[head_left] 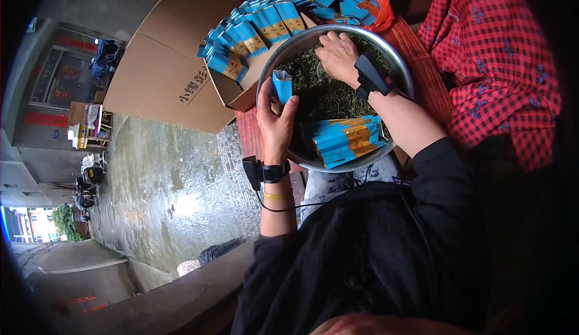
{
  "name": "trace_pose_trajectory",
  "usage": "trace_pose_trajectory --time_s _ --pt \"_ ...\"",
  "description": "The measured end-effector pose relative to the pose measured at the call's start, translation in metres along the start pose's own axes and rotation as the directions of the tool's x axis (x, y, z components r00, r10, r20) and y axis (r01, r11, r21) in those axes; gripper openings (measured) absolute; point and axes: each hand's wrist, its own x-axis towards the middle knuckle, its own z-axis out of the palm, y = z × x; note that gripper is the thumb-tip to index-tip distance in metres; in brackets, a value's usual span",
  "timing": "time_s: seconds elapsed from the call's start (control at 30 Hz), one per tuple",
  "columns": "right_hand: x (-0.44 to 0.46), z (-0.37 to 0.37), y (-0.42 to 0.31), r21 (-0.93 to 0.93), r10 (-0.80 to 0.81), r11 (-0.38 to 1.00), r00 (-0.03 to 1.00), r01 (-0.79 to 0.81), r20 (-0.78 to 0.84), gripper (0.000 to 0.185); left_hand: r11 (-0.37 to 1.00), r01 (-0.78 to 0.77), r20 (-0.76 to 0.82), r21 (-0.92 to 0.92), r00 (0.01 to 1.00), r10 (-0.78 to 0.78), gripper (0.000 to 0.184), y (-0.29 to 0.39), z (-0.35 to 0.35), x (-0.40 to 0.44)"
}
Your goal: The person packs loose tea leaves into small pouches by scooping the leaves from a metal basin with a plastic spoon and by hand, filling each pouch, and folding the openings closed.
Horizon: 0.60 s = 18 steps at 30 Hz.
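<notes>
Blue packet (281,84) is held upright at the left rim of the metal basin (405,63), pinched by the left hand (276,118). Dried leaves (338,102) are touched by the right hand (339,57); its grip cannot be told. Leaf gathering seems underway; a steady packet mouth is called for next.
</notes>
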Motion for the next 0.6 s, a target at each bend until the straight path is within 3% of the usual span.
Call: trace_pose_trajectory --time_s 0.07,0.13,0.3,0.37,0.5,0.57,0.6 --pt "-0.001 -0.008 0.0 0.037 -0.037 0.999 0.999 0.037 -0.021 0.014 0.999 0.037 0.025 0.014 0.999 -0.037 0.063 0.003 0.0 -0.001" --pt "-0.002 -0.004 0.001 0.035 -0.067 0.997 0.995 0.07 -0.081 0.015 0.987 -0.068 0.019 0.143 0.998 0.066 0.062 0.002 -0.001 -0.001" --pt "0.0 -0.007 0.0 -0.062 -0.148 0.989 0.959 0.137 -0.242 0.017 0.988 -0.037 0.014 0.149 0.999 0.035 0.061 0.002 -0.001 0.0" --pt "0.002 -0.015 -0.001 0.059 -0.063 0.997 0.992 0.057 0.112 0.016 0.992 -0.014 0.011 0.127 1.0 0.012 0.06 0.0 -0.002 0.0" --pt "0.0 -0.022 -0.003 0.158 -0.023 0.987 0.983 -0.006 0.181 0.013 0.986 0.008 -0.009 0.166 1.0 -0.007 0.06 -0.008 -0.004 0.001" --pt "-0.005 -0.018 -0.001 0.532 0.07 0.842 0.995 -0.093 0.064 0.014 0.984 0.019 -0.018 0.178 1.0 -0.016 0.06 -0.006 -0.004 0.003" --pt "-0.002 -0.02 -0.001 0.533 0.065 0.841 0.996 -0.091 0.067 0.014 0.985 0.027 -0.029 0.172 0.999 -0.022 0.06 -0.005 -0.003 0.002"
